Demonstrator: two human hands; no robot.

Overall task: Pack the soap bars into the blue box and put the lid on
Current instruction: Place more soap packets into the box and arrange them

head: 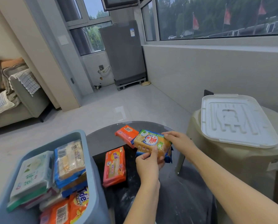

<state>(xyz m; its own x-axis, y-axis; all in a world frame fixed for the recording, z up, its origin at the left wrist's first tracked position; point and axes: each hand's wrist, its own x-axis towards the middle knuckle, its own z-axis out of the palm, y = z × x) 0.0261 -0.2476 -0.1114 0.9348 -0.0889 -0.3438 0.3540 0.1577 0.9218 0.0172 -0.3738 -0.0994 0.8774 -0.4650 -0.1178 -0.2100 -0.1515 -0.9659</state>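
Observation:
Both my hands hold one yellow soap pack with blue ends (148, 143) above the dark round table (102, 139). My left hand (148, 165) pinches its near edge; my right hand (178, 141) grips its far right end. On the table lie two orange soap packs, one near (115, 166) and one farther back (127, 133). The blue box (90, 159) stands open at the lower left, holding several wrapped soaps, among them a white-green pack (32, 173) and a blue-edged yellow pack (69, 162). The white lid (236, 120) rests on a beige stool at the right.
The beige plastic stool (248, 164) stands close to the table's right side. A grey sofa (14, 101) is at the far left, a grey washing machine (122, 52) at the back. Tiled floor stretches beyond the table.

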